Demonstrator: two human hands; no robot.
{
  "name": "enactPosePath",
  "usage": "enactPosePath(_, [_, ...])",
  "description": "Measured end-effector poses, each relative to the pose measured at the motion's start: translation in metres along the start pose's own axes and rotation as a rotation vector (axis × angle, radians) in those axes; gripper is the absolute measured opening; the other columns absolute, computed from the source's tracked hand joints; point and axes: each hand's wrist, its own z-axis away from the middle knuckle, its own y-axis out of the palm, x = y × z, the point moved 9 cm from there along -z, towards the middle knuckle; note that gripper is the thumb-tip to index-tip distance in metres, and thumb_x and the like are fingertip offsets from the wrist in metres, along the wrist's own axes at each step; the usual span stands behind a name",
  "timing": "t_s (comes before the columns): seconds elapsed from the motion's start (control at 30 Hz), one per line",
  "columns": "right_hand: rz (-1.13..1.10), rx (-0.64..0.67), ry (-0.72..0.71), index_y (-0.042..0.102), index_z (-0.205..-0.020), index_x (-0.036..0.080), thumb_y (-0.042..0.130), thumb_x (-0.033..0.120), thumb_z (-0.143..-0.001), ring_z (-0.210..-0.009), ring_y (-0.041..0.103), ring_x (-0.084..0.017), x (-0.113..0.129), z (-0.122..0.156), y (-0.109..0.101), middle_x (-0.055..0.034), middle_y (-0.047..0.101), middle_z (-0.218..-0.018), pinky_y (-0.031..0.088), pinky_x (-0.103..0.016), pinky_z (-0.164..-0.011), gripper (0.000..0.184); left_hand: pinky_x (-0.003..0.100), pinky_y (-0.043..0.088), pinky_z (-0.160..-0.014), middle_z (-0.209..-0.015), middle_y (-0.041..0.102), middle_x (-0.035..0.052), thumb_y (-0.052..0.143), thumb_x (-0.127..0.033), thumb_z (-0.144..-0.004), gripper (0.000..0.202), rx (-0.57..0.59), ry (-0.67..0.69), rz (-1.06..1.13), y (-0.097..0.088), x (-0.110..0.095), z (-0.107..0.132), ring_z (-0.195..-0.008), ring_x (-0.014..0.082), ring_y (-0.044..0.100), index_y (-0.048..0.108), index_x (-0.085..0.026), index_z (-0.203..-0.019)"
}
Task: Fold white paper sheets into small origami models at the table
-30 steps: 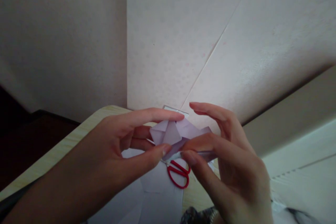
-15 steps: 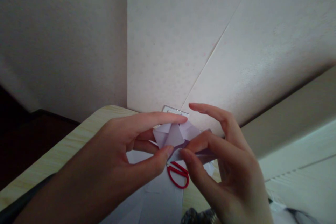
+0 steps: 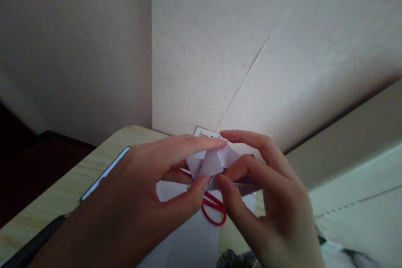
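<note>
A piece of pale purple folded paper [image 3: 209, 163] is held up between both hands above the table. My left hand [image 3: 169, 176] grips its left side, index finger along the top and thumb at the lower edge. My right hand [image 3: 266, 180] pinches a lower fold between thumb and bent finger, its index finger stretched over the top. Scissors with red handles [image 3: 214, 209] lie below the paper; their blades are hidden.
White paper sheets [image 3: 188, 238] lie on the wood-grain table [image 3: 132, 136]. A phone-like device with a lit screen [image 3: 105, 173] is at the left, partly behind my left hand. A flat pale object [image 3: 201, 131] stands near the wall [image 3: 194, 71].
Both hands and the folded paper have shifted slightly right. My right index finger has come down towards the paper's top. The lit device now shows beside my left hand.
</note>
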Motion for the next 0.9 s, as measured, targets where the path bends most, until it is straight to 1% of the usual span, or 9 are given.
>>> enactPosePath(0.2, [0.024, -0.001, -0.003, 0.059, -0.069, 0.023, 0.059, 0.014, -0.077, -0.1, 0.061, -0.024, 0.001, -0.002, 0.001, -0.0032, 0.061, -0.113, 0.044, -0.051, -0.096, 0.012, 0.023, 0.058, -0.071, -0.112, 0.069, -0.003, 0.058, -0.022, -0.078, 0.039, 0.004, 0.015, 0.028, 0.001, 0.0, 0.001, -0.089, 0.0186, 0.067, 0.066, -0.037, -0.113])
enactPosePath(0.33, [0.023, -0.005, 0.002, 0.059, -0.068, 0.023, 0.059, 0.014, -0.076, -0.097, 0.062, -0.023, 0.001, -0.003, 0.001, -0.0025, 0.062, -0.11, 0.045, -0.049, -0.094, 0.012, 0.026, 0.058, -0.074, -0.112, 0.069, -0.0026, 0.058, -0.024, -0.077, 0.037, -0.003, 0.034, -0.003, 0.001, 0.0, 0.0, -0.09, 0.0201, 0.067, 0.067, -0.036, -0.111])
enactPosePath(0.47, [0.009, -0.035, -0.024, 0.059, -0.068, 0.023, 0.059, 0.013, -0.077, -0.098, 0.062, -0.023, 0.005, -0.002, -0.001, -0.0024, 0.061, -0.113, 0.044, -0.05, -0.095, 0.013, 0.024, 0.058, -0.074, -0.107, 0.07, -0.0032, 0.057, -0.021, -0.078, 0.035, -0.009, 0.063, -0.049, 0.0, -0.004, -0.001, -0.085, 0.0181, 0.067, 0.067, -0.035, -0.108])
enactPosePath(0.6, [0.05, -0.108, -0.066, 0.061, -0.07, 0.025, 0.06, 0.015, -0.078, -0.1, 0.061, -0.024, 0.011, 0.0, -0.008, -0.0022, 0.058, -0.12, 0.041, -0.052, -0.098, 0.013, 0.022, 0.057, -0.075, -0.11, 0.069, -0.0046, 0.057, -0.024, -0.08, 0.031, -0.021, 0.085, -0.079, -0.004, -0.008, 0.003, -0.084, 0.0158, 0.068, 0.067, -0.036, -0.108])
enactPosePath(0.73, [0.09, -0.113, -0.087, 0.061, -0.07, 0.025, 0.06, 0.016, -0.078, -0.099, 0.061, -0.025, 0.014, 0.001, -0.008, -0.0013, 0.057, -0.122, 0.039, -0.053, -0.1, 0.012, 0.027, 0.057, -0.078, -0.112, 0.069, -0.0039, 0.057, -0.026, -0.08, 0.033, -0.032, 0.08, -0.113, -0.006, -0.008, 0.006, -0.086, 0.0182, 0.068, 0.066, -0.036, -0.11])
enactPosePath(0.9, [0.053, -0.116, -0.054, 0.06, -0.069, 0.024, 0.058, 0.014, -0.078, -0.104, 0.059, -0.026, 0.012, 0.001, -0.007, -0.0024, 0.058, -0.12, 0.041, -0.052, -0.099, 0.013, 0.031, 0.055, -0.086, -0.108, 0.071, -0.0048, 0.056, -0.025, -0.079, 0.033, -0.056, 0.109, -0.139, -0.007, -0.012, 0.006, -0.092, 0.0208, 0.067, 0.067, -0.037, -0.107])
